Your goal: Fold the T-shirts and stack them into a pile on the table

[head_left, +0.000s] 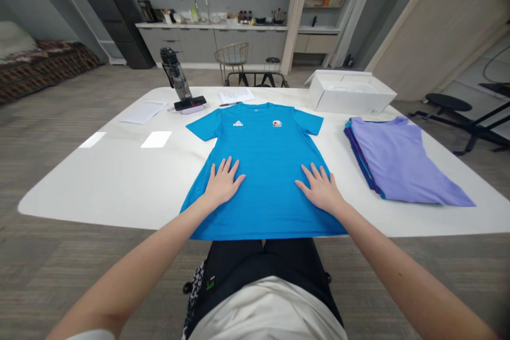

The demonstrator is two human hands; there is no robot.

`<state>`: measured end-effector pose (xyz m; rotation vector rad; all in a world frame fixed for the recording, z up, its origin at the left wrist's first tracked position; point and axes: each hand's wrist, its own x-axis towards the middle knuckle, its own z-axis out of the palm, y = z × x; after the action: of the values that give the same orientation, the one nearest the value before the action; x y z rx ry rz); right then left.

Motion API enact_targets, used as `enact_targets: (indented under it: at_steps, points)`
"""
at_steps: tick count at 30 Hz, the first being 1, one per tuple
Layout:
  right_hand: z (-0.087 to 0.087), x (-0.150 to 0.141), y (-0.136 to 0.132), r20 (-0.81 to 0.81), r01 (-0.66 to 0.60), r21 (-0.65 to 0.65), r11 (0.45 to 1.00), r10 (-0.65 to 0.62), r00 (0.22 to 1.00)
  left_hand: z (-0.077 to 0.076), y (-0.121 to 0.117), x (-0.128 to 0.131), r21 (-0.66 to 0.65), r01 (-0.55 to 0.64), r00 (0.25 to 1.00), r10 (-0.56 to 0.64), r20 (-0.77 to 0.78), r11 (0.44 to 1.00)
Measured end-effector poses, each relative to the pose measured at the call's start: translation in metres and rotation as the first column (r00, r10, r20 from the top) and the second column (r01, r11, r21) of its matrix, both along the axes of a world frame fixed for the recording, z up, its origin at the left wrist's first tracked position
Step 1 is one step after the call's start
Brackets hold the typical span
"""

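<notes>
A blue T-shirt (265,170) lies spread out front side up, its collar at the far end and its hem along the table's near edge. White print marks one side of its chest, and a small white-and-red badge the other. My left hand (223,181) rests flat on the shirt's left part, fingers spread. On the right part, my right hand (319,187) lies palm down, also with fingers apart. Neither hand grips the cloth. To the right is a stack of clothes with a lavender garment (392,156) on top and darker ones beneath.
The white table (119,186) has rounded corners. Toward its back stand a handheld vacuum (179,79) and an open white box (350,93). Printed paper (237,96) with a pen (230,104) lies beyond the shirt; more paper (144,111) is at left. Chairs stand behind.
</notes>
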<state>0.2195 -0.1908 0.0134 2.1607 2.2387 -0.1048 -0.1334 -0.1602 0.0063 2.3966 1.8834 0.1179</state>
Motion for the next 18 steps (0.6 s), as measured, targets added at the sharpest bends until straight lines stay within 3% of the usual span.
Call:
enact_targets:
  at_steps: [5, 9, 13, 18]
  points:
    - [0.010, -0.034, 0.055, -0.060, -0.117, -0.016, 0.993, 0.116, 0.991, 0.013, 0.047, 0.028, 0.013, 0.028, 1.000, -0.028, 0.005, 1.000]
    - [0.010, -0.055, 0.115, -0.112, -0.085, 0.009, 0.996, 0.085, 0.990, 0.017, 0.102, 0.042, 0.018, -0.019, 0.999, 0.018, 0.029, 1.000]
    - [0.006, -0.053, 0.164, -0.160, 0.004, 0.047, 0.999, 0.003, 0.987, 0.020, 0.149, 0.029, 0.063, -0.150, 0.987, 0.146, 0.064, 0.987]
    - [0.003, -0.032, 0.213, -0.206, 0.136, 0.114, 0.984, -0.110, 0.972, 0.023, 0.200, -0.004, 0.078, -0.385, 0.913, 0.366, 0.182, 0.920]
